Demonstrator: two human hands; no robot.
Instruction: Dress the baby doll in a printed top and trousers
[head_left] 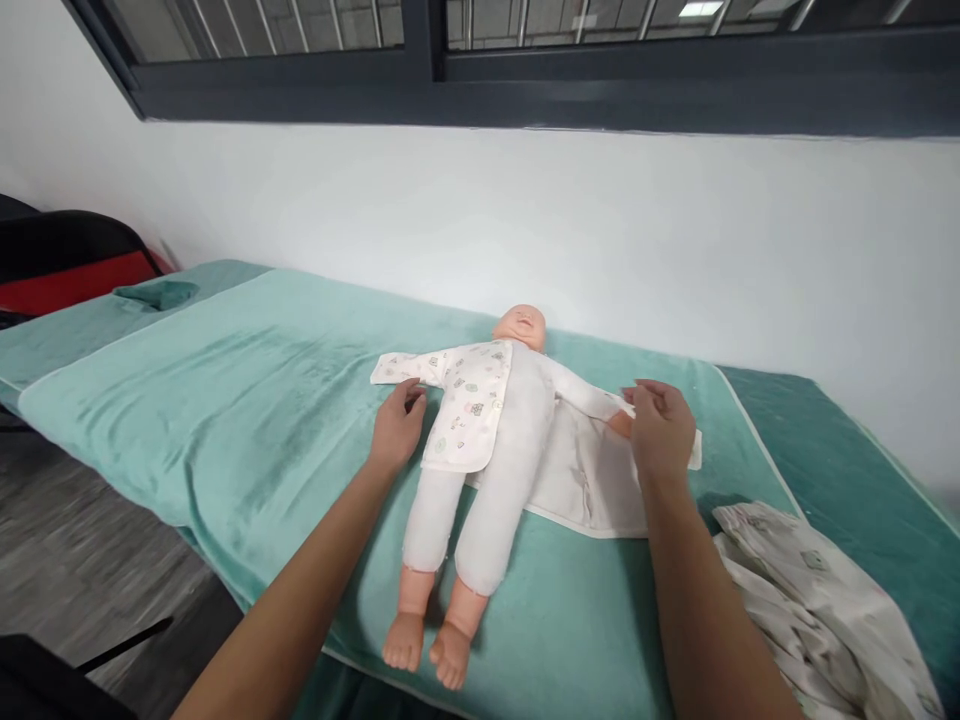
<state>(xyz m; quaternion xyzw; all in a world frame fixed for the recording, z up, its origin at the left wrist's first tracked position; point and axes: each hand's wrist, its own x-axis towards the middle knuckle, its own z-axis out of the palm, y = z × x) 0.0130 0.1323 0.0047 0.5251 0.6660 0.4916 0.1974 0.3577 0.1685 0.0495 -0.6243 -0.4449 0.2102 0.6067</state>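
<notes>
A baby doll (pixel 517 400) lies on its back with arms spread, its body and limbs white and its feet bare. A white printed baby shirt (pixel 472 410) covers its chest on the left, with that arm inside the sleeve (pixel 397 368). The shirt's other half (pixel 585 480) is spread open, inside up, beneath the doll's other arm. My left hand (pixel 400 420) is closed, fingertips at the lower edge of the left sleeve. My right hand (pixel 664 430) is closed at the doll's hand (pixel 621 423), over the open shirt half; its exact grip is partly hidden.
A crumpled pale printed cloth (pixel 825 600) lies at the right. Green covers (pixel 262 400) drape the bed, which stands against a white wall (pixel 675 230) below a dark window frame (pixel 300 92). A black and red item (pixel 75 260) is at the far left.
</notes>
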